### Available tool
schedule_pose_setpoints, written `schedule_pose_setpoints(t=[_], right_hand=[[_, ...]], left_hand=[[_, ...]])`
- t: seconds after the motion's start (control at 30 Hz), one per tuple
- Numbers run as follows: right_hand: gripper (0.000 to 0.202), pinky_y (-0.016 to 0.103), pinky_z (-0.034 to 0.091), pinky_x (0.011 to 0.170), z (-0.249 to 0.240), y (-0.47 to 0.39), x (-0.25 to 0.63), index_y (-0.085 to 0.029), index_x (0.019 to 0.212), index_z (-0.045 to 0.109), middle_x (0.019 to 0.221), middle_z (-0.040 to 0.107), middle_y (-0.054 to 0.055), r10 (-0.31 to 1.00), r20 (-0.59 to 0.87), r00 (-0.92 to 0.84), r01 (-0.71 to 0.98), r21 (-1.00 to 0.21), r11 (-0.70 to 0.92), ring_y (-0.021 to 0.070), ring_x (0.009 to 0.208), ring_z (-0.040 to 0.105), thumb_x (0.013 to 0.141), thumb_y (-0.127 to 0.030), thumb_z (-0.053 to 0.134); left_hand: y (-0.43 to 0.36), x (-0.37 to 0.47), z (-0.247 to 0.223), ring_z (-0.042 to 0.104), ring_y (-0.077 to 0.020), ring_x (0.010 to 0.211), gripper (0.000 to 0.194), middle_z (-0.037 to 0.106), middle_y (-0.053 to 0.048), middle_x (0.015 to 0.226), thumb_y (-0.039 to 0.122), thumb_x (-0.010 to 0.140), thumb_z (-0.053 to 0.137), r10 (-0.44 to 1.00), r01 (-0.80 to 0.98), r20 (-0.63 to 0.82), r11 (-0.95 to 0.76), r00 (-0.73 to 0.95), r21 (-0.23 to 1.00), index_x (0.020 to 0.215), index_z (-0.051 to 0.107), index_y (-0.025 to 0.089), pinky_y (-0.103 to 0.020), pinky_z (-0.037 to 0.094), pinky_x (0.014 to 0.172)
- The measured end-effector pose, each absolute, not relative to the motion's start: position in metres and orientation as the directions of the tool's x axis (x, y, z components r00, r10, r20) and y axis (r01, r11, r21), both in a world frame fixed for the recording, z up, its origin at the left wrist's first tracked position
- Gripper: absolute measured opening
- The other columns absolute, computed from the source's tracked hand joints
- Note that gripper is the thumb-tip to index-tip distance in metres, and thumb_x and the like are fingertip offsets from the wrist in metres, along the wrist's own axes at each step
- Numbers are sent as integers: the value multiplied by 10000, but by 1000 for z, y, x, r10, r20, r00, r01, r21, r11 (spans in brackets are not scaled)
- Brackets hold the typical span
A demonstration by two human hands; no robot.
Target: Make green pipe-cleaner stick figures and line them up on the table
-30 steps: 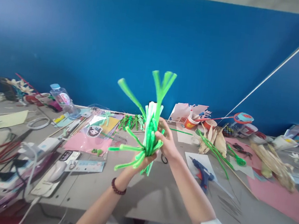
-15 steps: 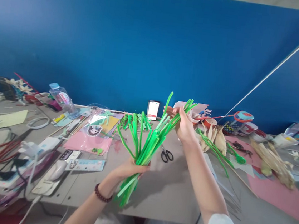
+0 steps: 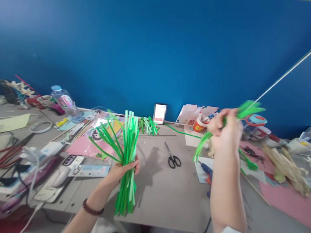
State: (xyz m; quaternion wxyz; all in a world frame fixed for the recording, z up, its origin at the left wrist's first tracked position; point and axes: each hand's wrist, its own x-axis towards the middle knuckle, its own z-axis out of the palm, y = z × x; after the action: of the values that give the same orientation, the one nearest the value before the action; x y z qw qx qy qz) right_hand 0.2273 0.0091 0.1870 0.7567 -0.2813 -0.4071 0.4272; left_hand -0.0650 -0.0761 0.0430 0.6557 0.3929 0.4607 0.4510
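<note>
My left hand is wrapped round the middle of a thick bundle of green pipe cleaners, held upright above the table's front. Some stems fan out to the left. Over on the right, my right hand is closed on a smaller bunch of green pipe cleaners, smeared by motion, with ends showing on both sides of the fist. Black-handled scissors lie on the table between my hands. Beneath my right forearm a blue glue gun is partly hidden.
A phone leans against the blue wall, beside small green pieces. At left are a water bottle, a white power strip and cables. Dried husks, pink paper and tubs lie right.
My right hand has moved right, away from the large bundle, carrying a smaller bunch. My left hand has shifted slightly left, and its bundle stands straighter. The glue gun has come into view.
</note>
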Motion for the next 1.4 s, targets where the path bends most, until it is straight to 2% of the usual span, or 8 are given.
schedule_pose_setpoints(t=[0.1,0.2,0.43,0.53,0.63,0.83,0.97,1.4], right_hand=[[332,185,188,321,158,-6,176,-204,722,497,460,364,-101,964,123,-234,-513,-858,-15,43,315,244,818,-514,569],[348,202,349,404,126,-13,125,-202,716,493,559,477,-60,941,37,-336,-594,-783,-182,73,443,442,776,-523,614],[339,212,346,385,91,-17,88,-236,810,532,602,504,-54,998,-38,-58,-586,-808,-64,99,480,465,747,-561,603],[216,221,452,569,90,-10,100,-253,891,583,779,594,-29,995,82,57,-457,-884,99,119,681,553,748,-397,654],[347,246,454,800,96,3,120,-285,1013,570,1031,619,-11,961,199,193,-390,-883,261,140,965,556,695,-263,708],[444,346,503,742,108,13,147,-203,1001,607,869,684,50,910,-42,-412,-538,-795,-280,215,861,638,785,-576,503],[441,336,514,708,108,7,145,-176,911,644,782,699,64,801,-122,-586,-466,-758,-456,228,814,658,790,-572,494],[211,239,497,619,91,15,135,-190,812,624,709,656,-1,915,23,-404,-577,-782,-235,133,674,614,753,-386,674]], left_hand=[[-70,-56,48,484,-101,498,303,530,36,552,382,674,722,968,-211,-225,243,107,947,855,606,169,-222,372,487],[-67,-42,48,482,-115,493,375,531,31,528,444,659,714,972,-156,-220,231,86,960,914,655,175,-233,369,481],[-72,-20,49,510,-124,547,405,624,-19,654,397,586,776,955,-129,-240,264,173,956,887,671,148,-243,396,515],[-76,-21,52,470,-105,496,323,553,21,539,365,614,764,934,-41,-322,332,151,942,824,663,141,-234,369,499],[-81,-28,55,483,-115,505,299,534,4,502,409,691,694,921,49,-343,339,185,939,592,598,144,-244,376,515],[-87,-38,60,481,-95,431,322,471,44,465,442,701,681,839,-154,-260,372,479,915,678,558,145,-230,369,465],[-90,-36,58,430,-61,374,299,508,44,487,405,700,690,793,-141,-262,397,551,907,748,563,139,-210,309,410],[-104,-31,43,438,-76,390,330,513,41,476,361,631,748,741,-109,-334,479,582,871,820,623,121,-228,300,420]])
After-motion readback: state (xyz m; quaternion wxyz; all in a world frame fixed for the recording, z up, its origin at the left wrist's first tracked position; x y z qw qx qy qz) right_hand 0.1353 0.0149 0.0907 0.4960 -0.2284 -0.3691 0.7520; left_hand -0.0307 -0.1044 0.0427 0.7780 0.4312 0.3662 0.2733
